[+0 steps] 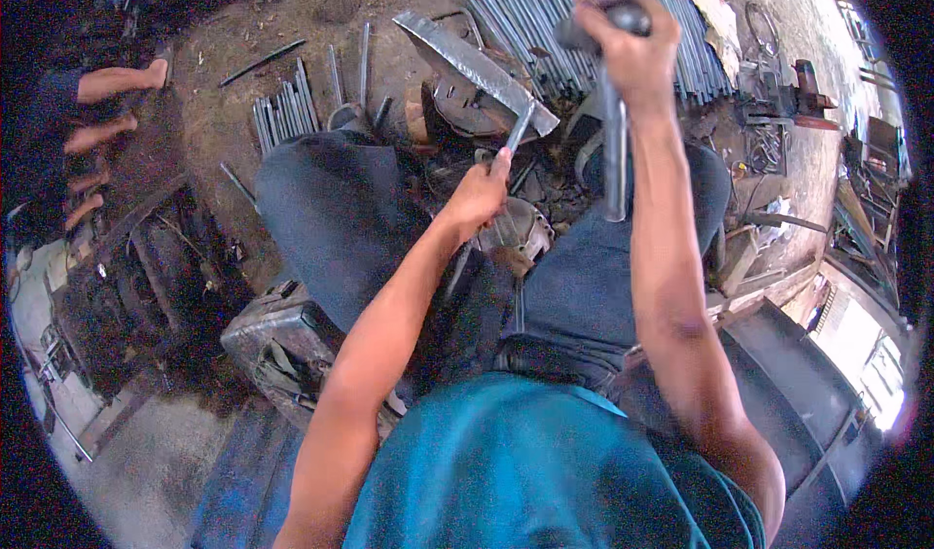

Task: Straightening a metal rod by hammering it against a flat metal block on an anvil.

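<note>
My left hand (479, 195) is wrapped round a short metal rod (521, 129). The rod's far end meets the edge of a long flat metal bar (467, 60), which lies slantwise between my knees. Higher up on the right, my right hand (642, 58) grips a hammer (615, 165) close to its dark head. Its grey metal handle hangs down toward my right thigh, slightly blurred. Where the rod touches the bar, the exact contact is too small to make out.
Many long metal rods (545, 9) lie in a pile beyond my right hand. Shorter rods (285, 111) rest on the dirt floor at the left. Another person's bare feet (151, 74) show at far left. A rusty metal fixture (809, 92) stands at the right.
</note>
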Demonstrator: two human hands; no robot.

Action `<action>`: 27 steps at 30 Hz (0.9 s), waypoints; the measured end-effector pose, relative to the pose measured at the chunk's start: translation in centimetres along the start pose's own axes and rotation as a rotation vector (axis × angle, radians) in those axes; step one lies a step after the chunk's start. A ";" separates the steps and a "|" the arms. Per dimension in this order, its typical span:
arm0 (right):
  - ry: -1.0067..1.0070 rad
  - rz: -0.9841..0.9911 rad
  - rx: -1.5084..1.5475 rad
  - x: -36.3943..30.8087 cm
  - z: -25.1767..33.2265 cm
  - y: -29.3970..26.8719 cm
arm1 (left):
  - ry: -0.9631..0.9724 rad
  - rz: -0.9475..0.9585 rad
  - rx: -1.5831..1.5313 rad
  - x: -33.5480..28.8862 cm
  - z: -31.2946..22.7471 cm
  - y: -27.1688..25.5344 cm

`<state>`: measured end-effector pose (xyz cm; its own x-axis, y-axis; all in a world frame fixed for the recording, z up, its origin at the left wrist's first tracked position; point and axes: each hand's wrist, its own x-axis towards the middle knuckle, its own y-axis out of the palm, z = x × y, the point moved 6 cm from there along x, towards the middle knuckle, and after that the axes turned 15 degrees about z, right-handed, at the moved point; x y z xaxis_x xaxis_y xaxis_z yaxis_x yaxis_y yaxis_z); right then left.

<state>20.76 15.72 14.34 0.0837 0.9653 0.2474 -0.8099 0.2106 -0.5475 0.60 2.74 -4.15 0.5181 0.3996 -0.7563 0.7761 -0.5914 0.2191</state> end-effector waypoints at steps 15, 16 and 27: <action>0.071 -0.028 -0.236 -2.8 -5.6 6.0 | 0.144 -0.074 0.331 0.7 -2.1 0.2; 0.084 0.005 -0.196 -2.1 -5.7 6.6 | 0.165 -0.093 0.323 0.9 -1.4 -0.5; -0.196 0.118 0.342 -0.7 8.2 -2.8 | -0.042 0.133 -0.131 -0.7 -0.9 -0.2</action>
<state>18.18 13.20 22.21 -0.1065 0.9250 0.3647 -0.9564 0.0049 -0.2919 0.42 3.18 -3.11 0.6055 0.2930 -0.7399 0.7435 -0.5398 0.3947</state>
